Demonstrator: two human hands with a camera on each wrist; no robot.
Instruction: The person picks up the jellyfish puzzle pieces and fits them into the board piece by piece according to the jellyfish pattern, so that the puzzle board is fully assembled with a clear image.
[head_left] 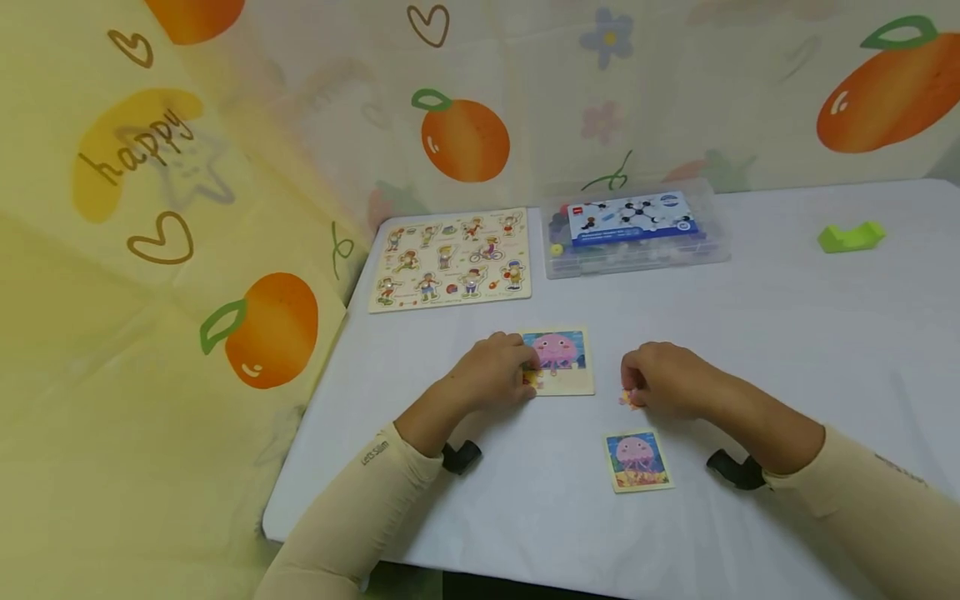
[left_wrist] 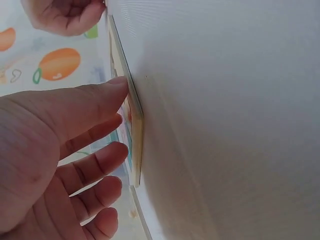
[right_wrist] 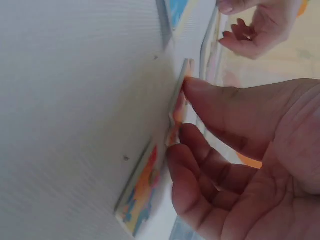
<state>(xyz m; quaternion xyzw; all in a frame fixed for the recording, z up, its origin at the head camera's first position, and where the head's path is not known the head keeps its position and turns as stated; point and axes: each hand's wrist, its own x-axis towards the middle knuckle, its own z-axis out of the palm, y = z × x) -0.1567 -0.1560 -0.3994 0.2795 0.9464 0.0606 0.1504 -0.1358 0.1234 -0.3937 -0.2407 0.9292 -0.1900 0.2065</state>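
A jellyfish jigsaw puzzle board (head_left: 566, 385) lies mid-table, its upper picture filled and an orange piece in the lower-left part of its frame. My left hand (head_left: 487, 372) holds the board's left side, thumb (left_wrist: 107, 95) at the near edge and fingers bent over the frame. To the right, my right hand (head_left: 671, 379) pinches a small orange puzzle piece (right_wrist: 177, 107) between thumb and fingertips, low over the cloth. Another puzzle piece (right_wrist: 140, 192) lies beside it, hidden by the hand in the head view. Nearer me is a jellyfish picture card (head_left: 637, 461).
Behind the board lie a wooden peg puzzle (head_left: 450, 260) with child figures and a clear plastic case (head_left: 633, 229) of molecule-model parts. A green curved block (head_left: 851, 237) sits at the far right. A printed curtain (head_left: 525, 92) hangs along the back.
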